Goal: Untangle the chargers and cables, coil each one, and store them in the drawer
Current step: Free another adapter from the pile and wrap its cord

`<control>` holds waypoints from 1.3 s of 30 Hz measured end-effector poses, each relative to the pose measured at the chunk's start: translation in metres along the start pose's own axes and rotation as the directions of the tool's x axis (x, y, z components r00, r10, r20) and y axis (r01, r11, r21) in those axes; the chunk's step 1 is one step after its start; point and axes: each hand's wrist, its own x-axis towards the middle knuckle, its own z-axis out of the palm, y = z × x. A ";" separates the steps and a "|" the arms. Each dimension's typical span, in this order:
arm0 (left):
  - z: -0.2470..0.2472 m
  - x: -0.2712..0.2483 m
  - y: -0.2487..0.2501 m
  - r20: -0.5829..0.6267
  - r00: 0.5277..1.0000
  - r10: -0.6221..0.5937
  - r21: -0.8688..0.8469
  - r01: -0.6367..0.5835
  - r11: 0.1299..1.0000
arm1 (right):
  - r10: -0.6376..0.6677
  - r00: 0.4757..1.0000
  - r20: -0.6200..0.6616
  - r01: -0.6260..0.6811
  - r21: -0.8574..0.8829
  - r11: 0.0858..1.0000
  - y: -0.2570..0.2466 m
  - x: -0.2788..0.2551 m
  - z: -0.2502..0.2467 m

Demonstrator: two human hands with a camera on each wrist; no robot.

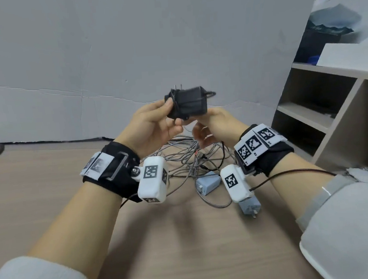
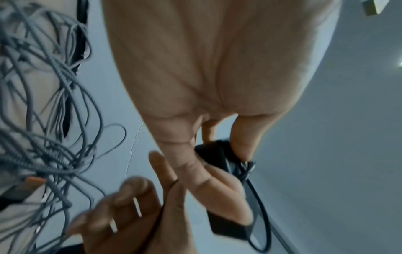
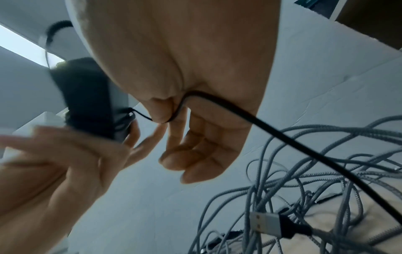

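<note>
Up above the worktop (image 1: 52, 215), both hands meet around a black charger (image 1: 187, 104). The left hand (image 1: 153, 124) grips the charger's left end, thumb on the near face and fingers curled behind it; the left wrist view shows those fingers (image 2: 217, 185) wrapped round the black block (image 2: 228, 223), with two metal prongs at its top in the head view. Thin black cord is wound round the charger's body. The right hand (image 1: 219, 123) sits just beside and under the charger's right end, and in the right wrist view it pinches the black cord (image 3: 239, 111) between thumb and forefinger, the other fingers loosely curled. From that pinch a short length runs to the charger (image 3: 91, 96), while the rest trails down toward the right, over the pile.

Below the hands, near the middle of the worktop, lies a tangle of grey braided cables (image 1: 184, 159), with a silver USB plug (image 3: 266, 221) showing among them. Two pale blue plug adapters lie at the near side of the tangle: one (image 1: 207, 182) between the wrists, the other (image 1: 250, 206) partly hidden under the right wrist camera, prongs pointing to the near edge.

At the worktop's right edge stands a shelf unit (image 1: 321, 106) with open compartments. A grey wall (image 1: 127, 44) runs along the far edge.
</note>
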 end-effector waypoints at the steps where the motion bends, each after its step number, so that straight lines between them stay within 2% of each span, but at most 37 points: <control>1: 0.002 0.002 0.000 -0.044 0.999 0.010 -0.058 -0.012 0.998 | -0.007 1.000 0.020 0.008 -0.038 0.999 0.001 0.000 0.006; 3: 0.004 0.006 -0.002 -0.150 0.988 0.034 -0.145 -0.056 0.988 | -0.003 0.998 0.068 0.015 -0.167 0.986 0.004 0.001 0.016; 5: 0.001 0.010 -0.005 -0.244 0.967 0.068 -0.129 -0.102 0.986 | 0.049 0.983 0.175 0.007 -0.308 0.951 0.005 0.001 0.023; 8: -0.008 0.013 -0.009 -0.358 0.923 0.142 0.065 -0.127 0.990 | 0.155 0.941 0.302 0.002 -0.463 0.886 0.002 -0.001 0.027; 11: -0.014 0.013 -0.011 -0.445 0.863 0.240 0.342 -0.084 0.936 | 0.153 0.934 0.324 0.049 -0.539 0.841 -0.005 -0.006 0.022; 14: -0.021 0.011 -0.011 -0.411 0.859 0.306 0.583 -0.011 0.813 | 0.095 0.949 0.301 0.095 -0.559 0.824 -0.015 -0.008 0.012; 18: -0.027 0.010 -0.006 -0.307 0.913 0.270 0.728 0.043 0.684 | -0.027 0.963 0.270 0.150 -0.449 0.881 -0.027 -0.013 -0.003; 23: -0.024 0.006 0.000 -0.192 0.966 0.172 0.826 0.064 0.560 | -0.186 0.980 0.065 0.195 -0.191 0.962 -0.028 -0.010 -0.018; 28: -0.018 0.001 0.001 -0.109 0.993 0.047 0.783 0.057 0.620 | -0.222 0.974 -0.046 0.217 -0.099 0.971 -0.024 -0.004 -0.023; 32: -0.020 -0.001 0.001 -0.070 0.996 -0.059 0.700 0.092 0.709 | -0.208 0.971 -0.117 0.208 -0.015 0.978 -0.015 -0.001 -0.025; 39: -0.016 -0.004 0.003 0.008 0.992 -0.123 0.398 0.110 0.911 | -0.116 0.989 -0.088 0.121 0.052 0.991 -0.004 -0.003 -0.021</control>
